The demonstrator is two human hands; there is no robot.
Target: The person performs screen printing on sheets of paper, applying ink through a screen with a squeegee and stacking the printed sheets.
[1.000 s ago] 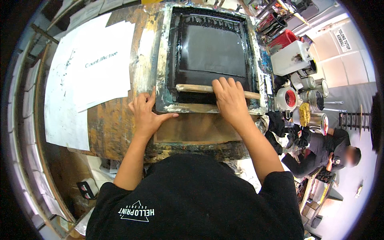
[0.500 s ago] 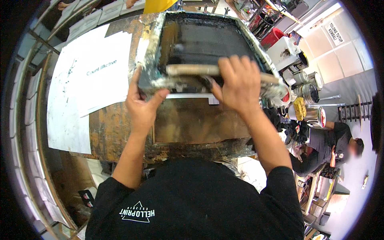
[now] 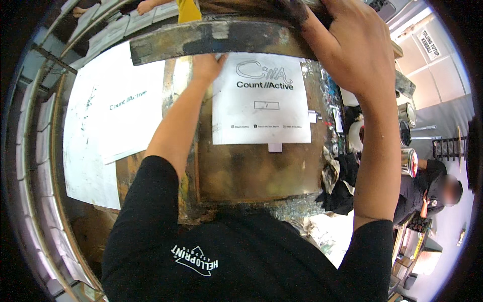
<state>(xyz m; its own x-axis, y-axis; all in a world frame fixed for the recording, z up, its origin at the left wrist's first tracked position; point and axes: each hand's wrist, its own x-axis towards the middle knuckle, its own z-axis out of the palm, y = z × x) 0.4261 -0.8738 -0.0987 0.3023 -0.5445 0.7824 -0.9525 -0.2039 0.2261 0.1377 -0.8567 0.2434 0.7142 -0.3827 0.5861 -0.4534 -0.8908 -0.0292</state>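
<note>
A screen printing frame [image 3: 216, 38] is tilted up, its paint-stained near bar spanning the top of the view. My right hand [image 3: 359, 48] is closed at the bar's right part, around the frame and the wooden squeegee [image 3: 398, 50]; its upper fingers are cut off by the view's edge. Beneath the raised frame lies a white sheet [image 3: 261, 118] with black print and a small outlined box. My left hand [image 3: 205, 69] reaches under the bar to the sheet's top left corner. Its thumb is near the paper, and the other fingers are mostly hidden behind the bar.
White printed sheets [image 3: 133, 121] lie at the left of the stained wooden table [image 3: 261, 176]. Drying racks [image 3: 43, 166] line the far left. Dark cloths [image 3: 344, 186] and cans [image 3: 408, 162] stand along the right side. Another person [image 3: 425, 194] is farther right; a hand [image 3: 147, 6] shows at the top.
My right hand has moved up and to the right, and the screen frame has lifted, uncovering the printed sheet. My left hand has gone from the frame's left corner to the sheet's top left corner.
</note>
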